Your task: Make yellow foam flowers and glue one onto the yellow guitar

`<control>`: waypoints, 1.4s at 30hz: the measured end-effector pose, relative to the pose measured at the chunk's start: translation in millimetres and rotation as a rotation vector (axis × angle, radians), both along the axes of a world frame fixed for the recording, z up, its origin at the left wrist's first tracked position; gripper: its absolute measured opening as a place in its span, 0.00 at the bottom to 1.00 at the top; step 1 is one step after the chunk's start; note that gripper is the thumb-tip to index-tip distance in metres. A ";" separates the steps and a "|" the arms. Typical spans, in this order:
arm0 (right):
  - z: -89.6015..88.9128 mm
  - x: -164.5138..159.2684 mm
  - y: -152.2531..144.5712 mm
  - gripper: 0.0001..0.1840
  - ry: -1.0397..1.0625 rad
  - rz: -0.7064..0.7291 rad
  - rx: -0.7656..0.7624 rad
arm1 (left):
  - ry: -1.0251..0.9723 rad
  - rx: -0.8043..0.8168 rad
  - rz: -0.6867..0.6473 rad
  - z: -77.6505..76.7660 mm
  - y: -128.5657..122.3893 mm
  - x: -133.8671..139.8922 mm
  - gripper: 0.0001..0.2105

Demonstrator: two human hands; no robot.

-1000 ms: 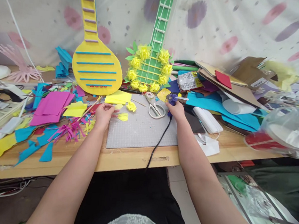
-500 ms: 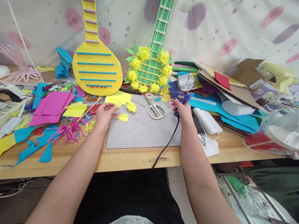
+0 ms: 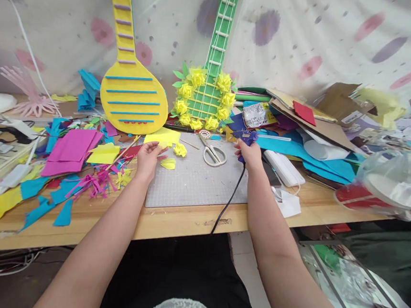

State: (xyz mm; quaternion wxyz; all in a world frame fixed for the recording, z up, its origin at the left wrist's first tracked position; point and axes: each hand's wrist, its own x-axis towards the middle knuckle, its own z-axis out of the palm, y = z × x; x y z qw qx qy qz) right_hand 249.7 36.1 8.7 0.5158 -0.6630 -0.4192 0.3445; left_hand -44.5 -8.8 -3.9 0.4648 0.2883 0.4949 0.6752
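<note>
Big wooden table [image 3: 181, 221] with a pale, scuffed front edge, pretty much buried in craft scraps; behind it hangs a soft white cloth [image 3: 309, 33] with blotchy pink and purple spots. Two flat foam guitars lean on that cloth: a yellow one [image 3: 133, 97] with a round body and blue stripes, and a green one [image 3: 212, 78] ringed with crinkly yellow paper flowers; over on the right there's a messy stack of cardboard and teal felt sheets [image 3: 300, 143], plus a shiny crumpled plastic bag [image 3: 392, 180]. In the middle lies a grey cutting mat [image 3: 196, 182], flat and rectangular with a fine grid; left of it a smooth magenta sheet [image 3: 71, 144] and a heap of shredded pink, blue and yellow strips [image 3: 91, 182]. Scissors [image 3: 211, 149] with pale handles lie shut on the mat's far edge; a small yellow paper flower [image 3: 180, 149] sits near them.

Right hand [image 3: 250, 153] is curled tight around a blue glue gun [image 3: 245, 138] at the mat's far right corner, black cord [image 3: 228, 199] trailing off the table edge; left hand [image 3: 148, 156] is at the mat's left edge, fingers loosely bent, thumb and fingertips pinching a tiny yellow petal [image 3: 162, 145]; another yellow petal [image 3: 168, 163] lies on the mat just beside it.
</note>
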 end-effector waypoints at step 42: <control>29.0 16.6 7.9 0.17 0.378 -0.019 0.222 | -0.281 -0.096 -0.310 41.5 97.6 174.1 0.11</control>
